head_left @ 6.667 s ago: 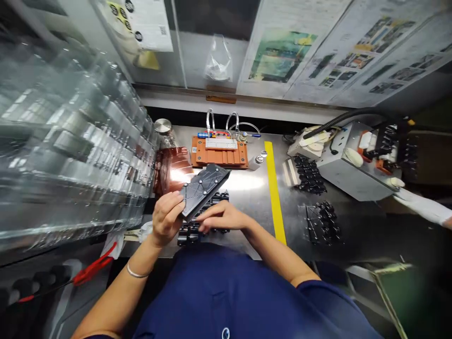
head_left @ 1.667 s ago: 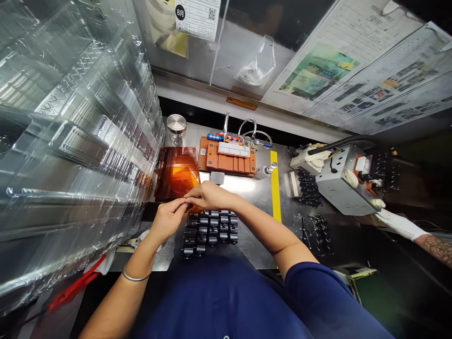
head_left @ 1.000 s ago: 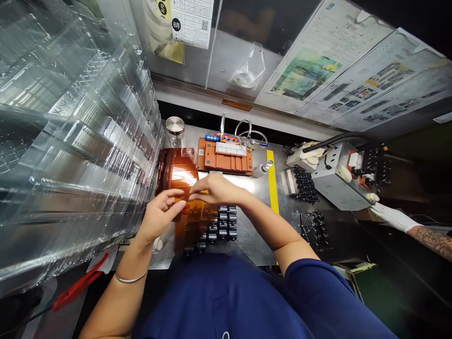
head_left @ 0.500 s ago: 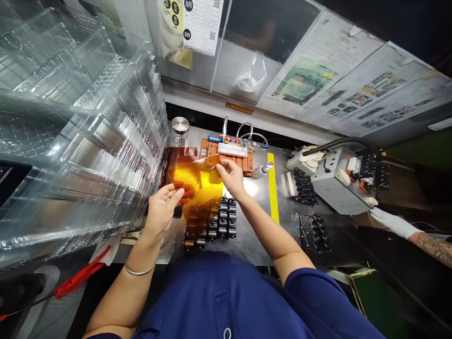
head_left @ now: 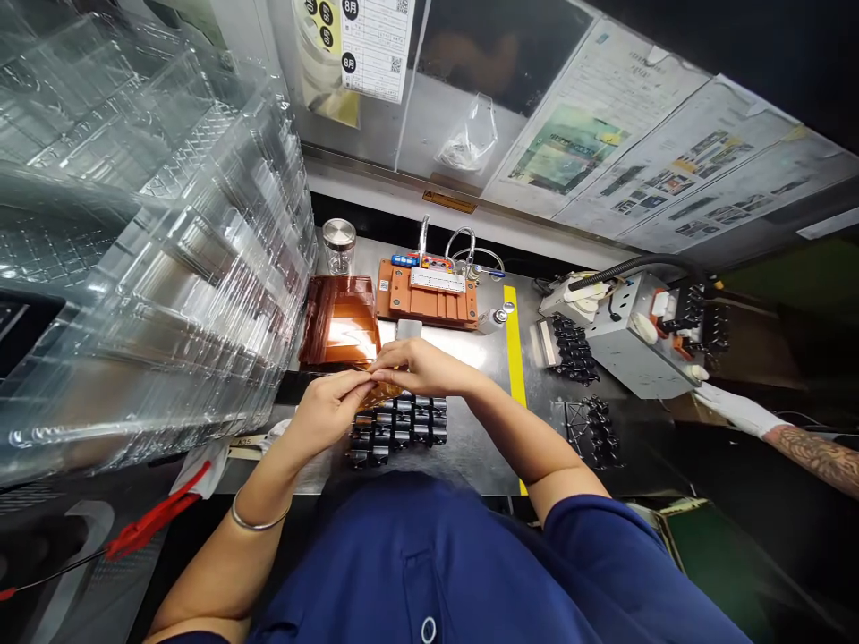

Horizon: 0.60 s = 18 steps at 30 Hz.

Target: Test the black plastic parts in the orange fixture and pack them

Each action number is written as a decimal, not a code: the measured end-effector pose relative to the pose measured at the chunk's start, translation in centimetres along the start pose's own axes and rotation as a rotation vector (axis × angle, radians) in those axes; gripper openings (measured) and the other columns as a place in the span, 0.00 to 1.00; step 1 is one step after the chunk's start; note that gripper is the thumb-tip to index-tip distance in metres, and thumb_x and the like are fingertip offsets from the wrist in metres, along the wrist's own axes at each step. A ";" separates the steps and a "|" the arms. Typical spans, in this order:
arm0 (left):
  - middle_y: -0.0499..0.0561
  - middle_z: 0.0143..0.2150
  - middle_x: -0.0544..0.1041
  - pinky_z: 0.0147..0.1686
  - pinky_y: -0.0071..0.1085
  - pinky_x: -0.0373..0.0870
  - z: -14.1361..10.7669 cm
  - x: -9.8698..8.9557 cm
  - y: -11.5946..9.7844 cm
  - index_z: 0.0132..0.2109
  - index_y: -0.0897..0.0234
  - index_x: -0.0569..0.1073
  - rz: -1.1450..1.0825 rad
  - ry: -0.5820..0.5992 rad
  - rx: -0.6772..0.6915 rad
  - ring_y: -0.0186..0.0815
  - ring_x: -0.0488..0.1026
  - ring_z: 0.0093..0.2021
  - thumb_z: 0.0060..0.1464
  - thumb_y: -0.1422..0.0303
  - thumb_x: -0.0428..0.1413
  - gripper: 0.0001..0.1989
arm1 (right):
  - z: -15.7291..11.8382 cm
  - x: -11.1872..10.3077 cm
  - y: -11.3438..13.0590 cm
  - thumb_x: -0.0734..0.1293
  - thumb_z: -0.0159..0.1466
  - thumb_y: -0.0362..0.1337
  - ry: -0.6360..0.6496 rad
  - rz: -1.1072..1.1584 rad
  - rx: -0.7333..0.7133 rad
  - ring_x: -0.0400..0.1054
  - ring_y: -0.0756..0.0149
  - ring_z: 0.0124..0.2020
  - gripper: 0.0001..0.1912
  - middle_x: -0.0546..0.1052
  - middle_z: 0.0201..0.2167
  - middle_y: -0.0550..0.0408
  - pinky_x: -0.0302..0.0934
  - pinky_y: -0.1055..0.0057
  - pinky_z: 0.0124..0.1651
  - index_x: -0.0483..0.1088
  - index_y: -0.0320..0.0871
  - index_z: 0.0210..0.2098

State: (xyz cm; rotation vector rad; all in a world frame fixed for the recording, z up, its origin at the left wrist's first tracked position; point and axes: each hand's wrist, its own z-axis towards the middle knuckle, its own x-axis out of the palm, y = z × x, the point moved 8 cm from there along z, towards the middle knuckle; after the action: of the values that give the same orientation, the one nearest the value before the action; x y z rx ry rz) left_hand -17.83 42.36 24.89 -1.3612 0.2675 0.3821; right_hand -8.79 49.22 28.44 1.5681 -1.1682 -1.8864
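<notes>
My left hand (head_left: 326, 407) and my right hand (head_left: 429, 365) meet over the bench, fingertips pinched together on an amber film sheet (head_left: 381, 394). Only a small part of the film shows beneath my fingers, so its full shape is hidden. Just under it lie rows of glossy black cylindrical parts (head_left: 403, 427). Behind my left hand rests a stack of amber film sheets (head_left: 344, 322) with a shiny top. An orange-brown fixture (head_left: 436, 304) with a white perforated strip sits beyond my right hand.
Tall stacked clear plastic trays (head_left: 228, 233) crowd the left side. At the back stand a lidded glass jar (head_left: 339, 246) and a small bottle (head_left: 495, 318). Right of a yellow tape line (head_left: 514, 358) are more black parts (head_left: 574, 349), a grey machine (head_left: 634, 344) and another person's gloved hand (head_left: 735, 411).
The amber film was held up and spread between my separated hands. Now my hands have come together, lower, and the film shows much less. The stack behind is uncovered.
</notes>
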 end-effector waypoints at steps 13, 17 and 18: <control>0.53 0.33 0.81 0.35 0.31 0.73 -1.8 -1.1 4.4 0.38 0.64 0.77 0.022 -0.196 -0.347 0.38 0.77 0.32 0.55 0.58 0.52 0.15 | -2.8 -1.5 -6.7 0.65 0.51 0.31 -0.474 0.130 0.478 0.66 0.72 0.22 0.06 0.74 0.18 0.57 0.57 0.76 0.28 0.72 0.39 0.20; 0.51 0.28 0.77 0.26 0.30 0.70 -1.2 -2.9 9.5 0.38 0.64 0.72 0.024 -0.330 -0.555 0.35 0.72 0.23 0.55 0.56 0.49 0.16 | -11.7 -5.2 -12.9 0.66 0.47 0.36 -1.037 0.467 0.712 0.68 0.71 0.20 0.06 0.73 0.17 0.57 0.63 0.75 0.25 0.70 0.40 0.20; 0.51 0.28 0.76 0.28 0.31 0.70 -0.6 -3.1 10.8 0.37 0.64 0.72 0.104 -0.342 -0.578 0.36 0.73 0.24 0.55 0.57 0.49 0.15 | -14.3 -6.1 -13.7 0.66 0.46 0.37 -1.172 0.476 0.735 0.68 0.71 0.20 0.06 0.73 0.17 0.57 0.63 0.75 0.24 0.70 0.40 0.20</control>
State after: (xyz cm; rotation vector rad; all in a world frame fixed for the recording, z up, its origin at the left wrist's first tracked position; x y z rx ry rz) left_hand -25.14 43.17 16.41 -1.8158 -0.0678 0.8134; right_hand 8.95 56.72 20.78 0.1217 -2.6251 -2.0970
